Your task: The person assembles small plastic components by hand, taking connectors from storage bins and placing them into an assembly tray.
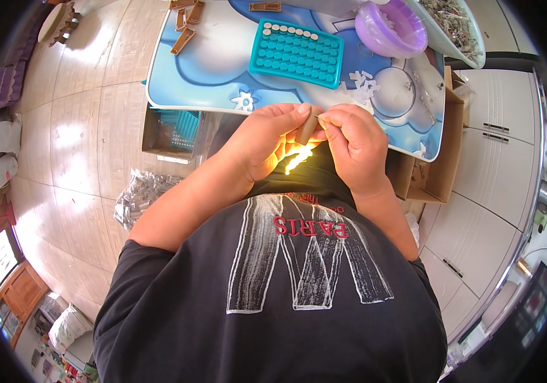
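Close in front of my body, my left hand grips a small brown cork-like piece between thumb and fingers. My right hand is closed in a pinch at the upper end of that piece; whatever its fingertips hold is too small to make out. Below the piece, a cluster of bright yellow lights glows and lights up my left fingers. Just beyond my hands is a teal tray with rows of round wells. Pale round discs sit in its far rows.
The blue patterned table carries brown pieces at far left, white scraps and a purple bowl at right. A white bin of wiry bits stands beyond. Open cardboard boxes and a clear bag flank me.
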Available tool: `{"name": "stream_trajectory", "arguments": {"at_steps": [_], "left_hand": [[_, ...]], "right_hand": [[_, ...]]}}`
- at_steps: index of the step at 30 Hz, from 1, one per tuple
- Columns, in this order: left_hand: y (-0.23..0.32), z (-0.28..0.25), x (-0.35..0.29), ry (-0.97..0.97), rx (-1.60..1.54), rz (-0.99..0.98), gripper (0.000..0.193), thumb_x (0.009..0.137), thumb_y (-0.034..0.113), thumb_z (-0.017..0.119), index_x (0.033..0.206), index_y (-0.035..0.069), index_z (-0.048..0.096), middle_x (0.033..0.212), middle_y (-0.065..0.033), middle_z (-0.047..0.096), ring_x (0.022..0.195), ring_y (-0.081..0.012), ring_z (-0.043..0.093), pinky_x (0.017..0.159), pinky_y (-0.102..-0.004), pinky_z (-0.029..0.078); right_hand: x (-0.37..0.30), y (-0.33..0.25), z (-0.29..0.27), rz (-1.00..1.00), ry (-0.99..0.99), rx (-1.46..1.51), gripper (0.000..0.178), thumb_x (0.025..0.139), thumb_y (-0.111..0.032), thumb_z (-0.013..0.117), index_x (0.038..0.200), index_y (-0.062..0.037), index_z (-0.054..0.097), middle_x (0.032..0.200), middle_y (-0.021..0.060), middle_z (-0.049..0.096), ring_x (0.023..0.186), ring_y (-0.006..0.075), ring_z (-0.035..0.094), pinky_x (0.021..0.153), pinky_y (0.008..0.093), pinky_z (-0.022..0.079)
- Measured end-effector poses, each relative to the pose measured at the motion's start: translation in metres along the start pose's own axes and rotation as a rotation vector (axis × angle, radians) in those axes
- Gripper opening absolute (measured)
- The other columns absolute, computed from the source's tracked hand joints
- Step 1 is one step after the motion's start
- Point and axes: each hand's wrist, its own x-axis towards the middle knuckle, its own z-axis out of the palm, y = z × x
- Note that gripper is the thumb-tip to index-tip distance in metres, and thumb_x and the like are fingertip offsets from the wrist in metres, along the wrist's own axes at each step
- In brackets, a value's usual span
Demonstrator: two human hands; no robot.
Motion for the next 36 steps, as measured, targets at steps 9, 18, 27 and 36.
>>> {"name": "stream_trajectory", "arguments": {"at_steps": [9, 18, 27, 36], "left_hand": [[0.001, 0.0, -0.001, -0.017, -0.007, -0.018, 0.033, 0.097, 0.028, 0.046, 0.108, 0.0, 0.059, 0.097, -0.0067, 0.064, 0.09, -0.0141, 0.062, 0.086, -0.028, 0.05], [0.002, 0.006, -0.004, 0.01, 0.024, -0.003, 0.035, 0.097, 0.028, 0.044, 0.112, -0.001, 0.057, 0.097, -0.0058, 0.064, 0.089, -0.0136, 0.063, 0.087, -0.0277, 0.05], [0.002, 0.006, -0.004, 0.093, 0.13, 0.017, 0.033, 0.098, 0.024, 0.044, 0.114, -0.002, 0.056, 0.097, -0.0076, 0.063, 0.088, -0.0145, 0.063, 0.086, -0.0264, 0.049], [0.01, 0.004, -0.011, 0.038, 0.108, 0.003, 0.028, 0.094, 0.023, 0.053, 0.107, -0.002, 0.054, 0.095, -0.0101, 0.063, 0.083, -0.0176, 0.064, 0.079, -0.0283, 0.051]], "right_hand": [[0.001, -0.004, 0.001, 0.027, 0.03, 0.029, 0.01, 0.076, -0.002, 0.066, 0.082, -0.0012, 0.059, 0.077, 0.0121, 0.062, 0.07, 0.0293, 0.06, 0.061, 0.0363, 0.048], [-0.001, 0.002, 0.004, -0.128, 0.078, -0.05, 0.01, 0.074, -0.002, 0.066, 0.081, -0.0013, 0.058, 0.077, 0.012, 0.061, 0.071, 0.0294, 0.06, 0.062, 0.0367, 0.048], [-0.002, 0.004, 0.007, -0.089, 0.03, 0.043, 0.009, 0.075, -0.001, 0.066, 0.08, -0.0013, 0.059, 0.076, 0.0104, 0.061, 0.069, 0.0241, 0.061, 0.061, 0.0335, 0.049], [-0.004, -0.003, -0.001, 0.201, -0.025, 0.445, 0.009, 0.079, -0.003, 0.067, 0.083, -0.0012, 0.059, 0.075, 0.0067, 0.059, 0.065, 0.0134, 0.055, 0.057, 0.0262, 0.045]]}}
